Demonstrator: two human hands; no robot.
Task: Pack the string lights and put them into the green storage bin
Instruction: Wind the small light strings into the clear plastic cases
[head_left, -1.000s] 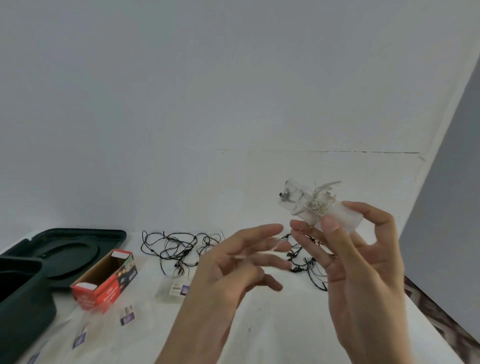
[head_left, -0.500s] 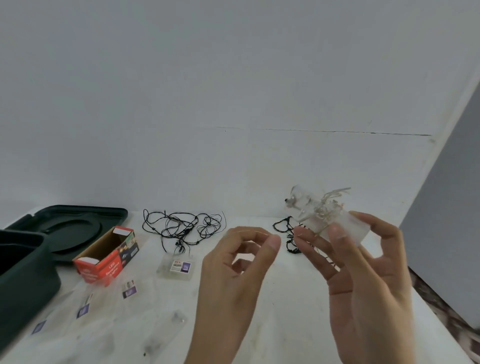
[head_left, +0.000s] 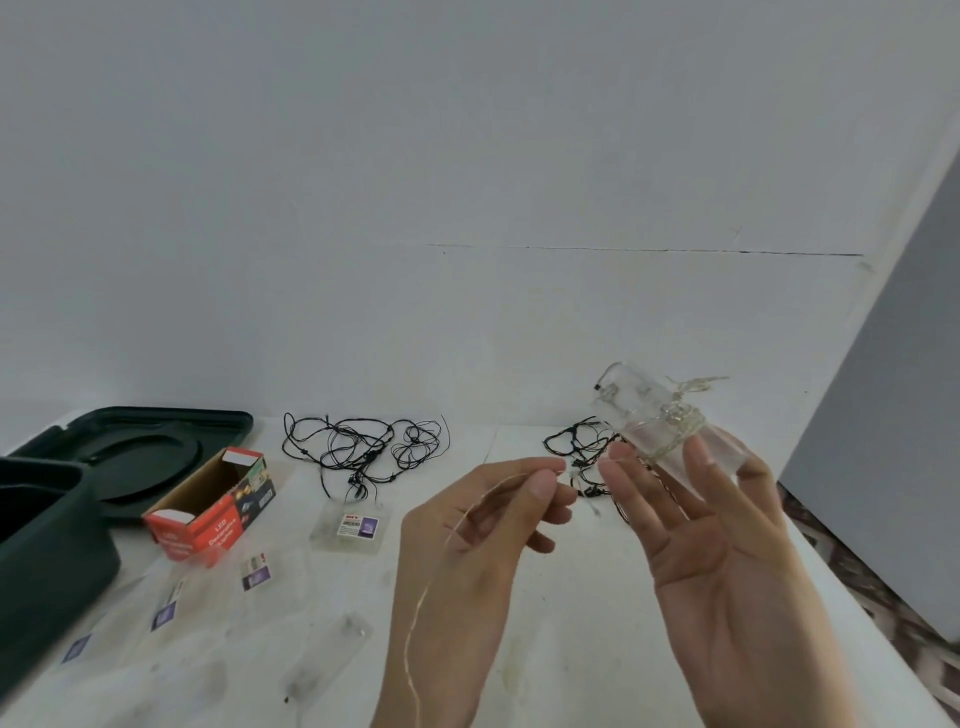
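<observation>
My right hand (head_left: 711, 551) holds a clear plastic battery box (head_left: 657, 423) between thumb and fingertips, with thin wire lights wound round its middle. My left hand (head_left: 483, 540) pinches the loose end of that thin copper wire (head_left: 431, 587), which trails down past my wrist. A black string light tangle (head_left: 363, 449) lies on the white table with its clear battery box (head_left: 349, 527). Another black tangle (head_left: 582, 457) lies behind my hands. The green storage bin (head_left: 36, 566) stands at the left edge.
The bin's green lid (head_left: 140, 447) lies flat behind it. An open red LED lights carton (head_left: 210, 512) lies beside the bin. Several clear plastic sleeves with purple labels (head_left: 171, 613) are spread over the near left of the table (head_left: 545, 649). A grey panel stands at right.
My left hand has taken the loose wire end between thumb and fingertip and drawn it out. The right hand keeps holding the wrapped box, tilted slightly further right.
</observation>
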